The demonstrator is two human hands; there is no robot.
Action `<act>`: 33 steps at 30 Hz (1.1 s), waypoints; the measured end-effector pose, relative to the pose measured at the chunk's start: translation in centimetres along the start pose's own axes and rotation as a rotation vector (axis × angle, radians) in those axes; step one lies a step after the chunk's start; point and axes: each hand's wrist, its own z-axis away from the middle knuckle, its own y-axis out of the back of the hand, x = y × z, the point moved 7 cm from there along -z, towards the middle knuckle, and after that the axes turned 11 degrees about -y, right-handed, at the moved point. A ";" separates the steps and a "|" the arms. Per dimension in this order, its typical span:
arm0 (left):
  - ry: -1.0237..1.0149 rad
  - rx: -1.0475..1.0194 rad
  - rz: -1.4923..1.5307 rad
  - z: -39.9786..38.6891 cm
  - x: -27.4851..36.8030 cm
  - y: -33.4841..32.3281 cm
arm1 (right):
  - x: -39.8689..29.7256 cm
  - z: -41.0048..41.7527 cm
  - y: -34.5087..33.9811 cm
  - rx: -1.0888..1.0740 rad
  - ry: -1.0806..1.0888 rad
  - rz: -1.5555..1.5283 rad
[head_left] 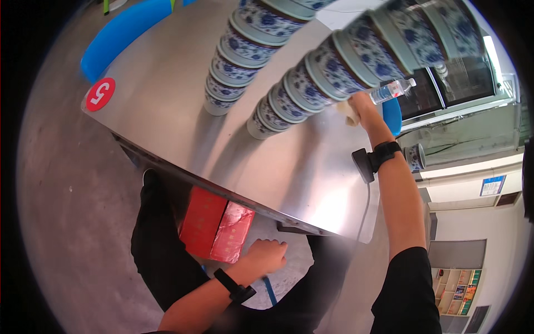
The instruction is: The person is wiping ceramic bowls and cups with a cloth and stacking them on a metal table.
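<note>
Two tall stacks of nested paper cups, or similar tubs, with a blue-and-white floral pattern stand on the metal tabletop [167, 92]: the left stack [240, 54] and the right stack [317, 79]. My right hand [362, 106] is beyond the right stack, closed around a pale yellowish cloth or crumpled paper [349, 115]; the stack hides part of its fingers. A plastic water bottle [388, 92] lies just past that hand. Lower down, my left hand [265, 256] hangs over my lap with curled fingers, and nothing shows in it.
A red cardboard box [206, 223] sits below the table's near edge, between my legs. Blue chairs [125, 33] stand beyond the table. A cable runs from the black device [367, 163] on my right wrist across the table's right end. Another patterned cup [415, 156] stands farther right.
</note>
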 end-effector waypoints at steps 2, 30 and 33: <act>0.022 -0.026 -0.011 0.3 -0.2 -0.1 | -0.6 -0.1 -0.6 0.072 0.203 0.145; 0.034 0.031 -0.032 1.6 0.2 -0.5 | -1.3 8.5 -1.4 0.176 0.810 0.163; 0.040 0.015 -0.023 1.6 0.2 -0.5 | -1.8 7.9 -0.3 0.178 0.633 -0.070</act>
